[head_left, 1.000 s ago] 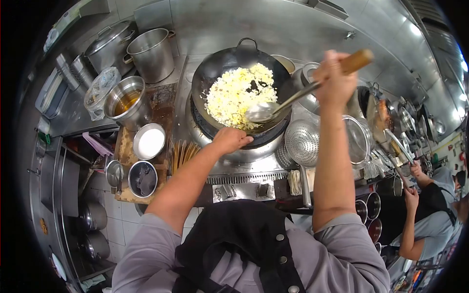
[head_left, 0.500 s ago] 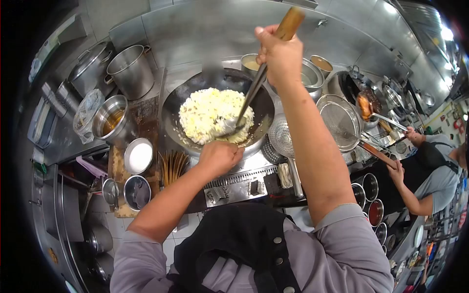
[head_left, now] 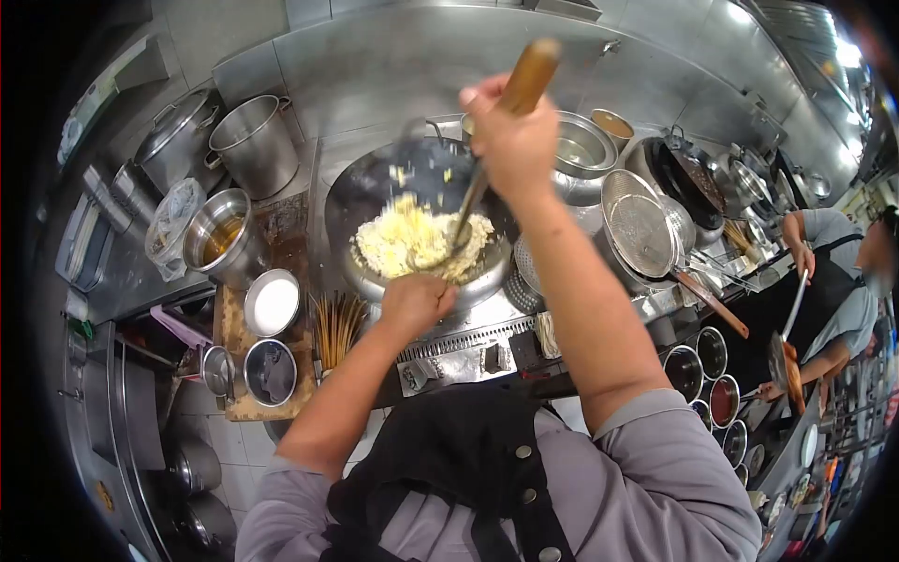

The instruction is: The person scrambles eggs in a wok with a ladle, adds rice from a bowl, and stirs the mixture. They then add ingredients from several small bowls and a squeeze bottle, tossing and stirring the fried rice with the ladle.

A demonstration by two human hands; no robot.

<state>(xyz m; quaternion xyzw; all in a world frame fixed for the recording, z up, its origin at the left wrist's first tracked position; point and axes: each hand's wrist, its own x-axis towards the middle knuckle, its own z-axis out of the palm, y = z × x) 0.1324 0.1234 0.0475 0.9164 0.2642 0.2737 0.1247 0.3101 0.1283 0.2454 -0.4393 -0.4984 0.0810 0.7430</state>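
Observation:
My right hand (head_left: 517, 148) is closed around the wooden handle (head_left: 530, 80) of a long metal ladle, held steeply upright. The ladle's bowl (head_left: 459, 242) is down in the rice, partly covered. Fried rice with yellow egg (head_left: 405, 232) lies in the front of a dark wok (head_left: 351, 192), and several bits are in the air above it. My left hand (head_left: 417, 307) is closed at the wok's near edge; its fingers hide the exact part they grip.
Left of the wok stand a bowl of white grains or powder (head_left: 272, 303), bamboo sticks (head_left: 337, 328) and a pot of brown liquid (head_left: 217, 236). At right are a wire strainer (head_left: 641, 234) and metal pots (head_left: 585, 145). A co-worker (head_left: 833, 281) holds tools at far right.
The wok has shifted and the rice is gathered toward its front, with bits thrown up. My right hand and ladle moved slightly left and down. The co-worker's brown food moved lower.

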